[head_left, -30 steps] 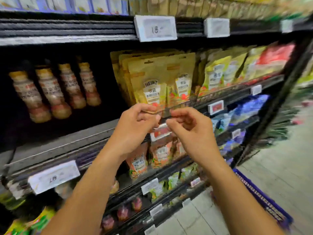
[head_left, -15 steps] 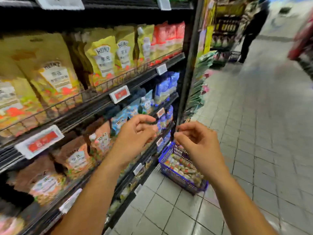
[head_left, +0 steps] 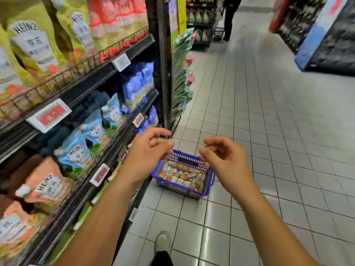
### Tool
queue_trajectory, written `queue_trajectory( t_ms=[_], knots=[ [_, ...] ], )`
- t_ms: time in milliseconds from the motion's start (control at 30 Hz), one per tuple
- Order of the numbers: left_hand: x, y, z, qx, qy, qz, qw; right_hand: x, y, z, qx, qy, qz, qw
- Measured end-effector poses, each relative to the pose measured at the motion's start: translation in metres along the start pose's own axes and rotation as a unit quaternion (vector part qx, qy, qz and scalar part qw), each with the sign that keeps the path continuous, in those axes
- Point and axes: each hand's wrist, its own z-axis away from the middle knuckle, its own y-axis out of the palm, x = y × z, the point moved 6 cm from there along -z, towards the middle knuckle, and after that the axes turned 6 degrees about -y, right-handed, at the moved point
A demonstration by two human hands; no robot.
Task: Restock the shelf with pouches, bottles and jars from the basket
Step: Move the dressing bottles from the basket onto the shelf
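Both left hand (head_left: 148,152) and right hand (head_left: 226,162): fingers (head_left: 213,140) loosely curled, holding nothing; basket (head_left: 180,189) sits on tiled floor (head_left: 269,150) beside shelf (head_left: 86,87).

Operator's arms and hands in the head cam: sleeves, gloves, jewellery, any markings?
Left hand and right hand are bare: no gloves, rings or watch visible. Left forearm and right forearm are uncovered to the frame's bottom edge; no sleeve, strap or marking shows.

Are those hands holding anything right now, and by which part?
Nothing is held. The left hand and right hand are empty, fingers loosely curled; the blue basket sits untouched on the floor.
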Motion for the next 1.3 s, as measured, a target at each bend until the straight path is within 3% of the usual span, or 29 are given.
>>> queue_trajectory(
  t_ms=[767, 1300],
  knots=[
    [0.055, 0.010, -0.243, 0.099, -0.087, -0.045, 0.990, -0.118, 0.008, -0.170, -0.104, 0.097, 0.052, 0.988],
    [0.129, 0.083, -0.372, 0.089, -0.185, -0.053, 0.977, -0.247, -0.038, -0.265, -0.066, 0.194, 0.033, 0.978]
  ],
)
